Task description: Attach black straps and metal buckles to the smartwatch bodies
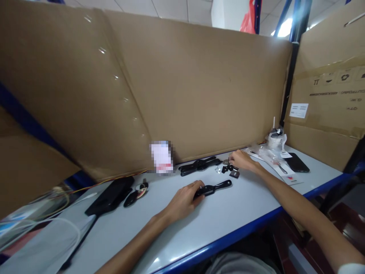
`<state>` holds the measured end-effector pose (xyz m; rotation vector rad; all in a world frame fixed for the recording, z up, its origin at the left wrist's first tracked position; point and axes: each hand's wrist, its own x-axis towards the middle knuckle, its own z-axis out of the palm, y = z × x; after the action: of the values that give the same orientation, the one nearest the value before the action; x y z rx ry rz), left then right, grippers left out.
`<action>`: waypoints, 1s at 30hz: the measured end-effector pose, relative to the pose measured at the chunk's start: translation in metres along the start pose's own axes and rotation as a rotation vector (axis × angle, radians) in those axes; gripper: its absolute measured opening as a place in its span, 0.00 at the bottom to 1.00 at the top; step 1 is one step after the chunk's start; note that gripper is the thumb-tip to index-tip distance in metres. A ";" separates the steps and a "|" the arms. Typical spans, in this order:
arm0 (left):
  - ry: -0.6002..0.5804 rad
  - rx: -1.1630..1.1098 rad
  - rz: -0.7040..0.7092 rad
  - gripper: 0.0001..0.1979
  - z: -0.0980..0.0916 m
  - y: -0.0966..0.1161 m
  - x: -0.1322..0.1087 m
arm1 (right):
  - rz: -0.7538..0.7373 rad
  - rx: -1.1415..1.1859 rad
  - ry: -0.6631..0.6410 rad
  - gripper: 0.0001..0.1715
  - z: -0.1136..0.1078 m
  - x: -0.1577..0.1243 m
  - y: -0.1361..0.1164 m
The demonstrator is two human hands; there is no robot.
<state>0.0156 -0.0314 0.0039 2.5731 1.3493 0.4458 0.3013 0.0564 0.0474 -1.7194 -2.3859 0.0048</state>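
My left hand (186, 197) is closed around one end of a black wristband (212, 188), a glossy strap with an opening in its middle and a small hole near its free end. It lies low over the table, pointing right. Further back, my right hand (242, 159) reaches down with its fingertips together at a group of small dark square pieces (234, 174). Whatever is between those fingertips is too small to make out. Left of the pieces, more black wristbands (196, 165) lie in a pile against the cardboard.
The grey table (228, 220) has a blue front edge. Keys with a black fob (131, 198) and a black power bank (111, 198) with a cable lie left. A pixelated upright phone (162, 158) leans on cardboard (199, 87). Plastic bags (269, 154), a cup (275, 140) and black phone (296, 163) lie right.
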 end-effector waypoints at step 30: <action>0.053 -0.092 -0.101 0.24 0.009 0.007 0.006 | 0.011 0.328 -0.482 0.14 0.004 0.004 0.015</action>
<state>0.0275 -0.0307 -0.0015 2.4227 1.4343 0.5488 0.3133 0.0658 0.0421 -1.7147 -2.4960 0.8517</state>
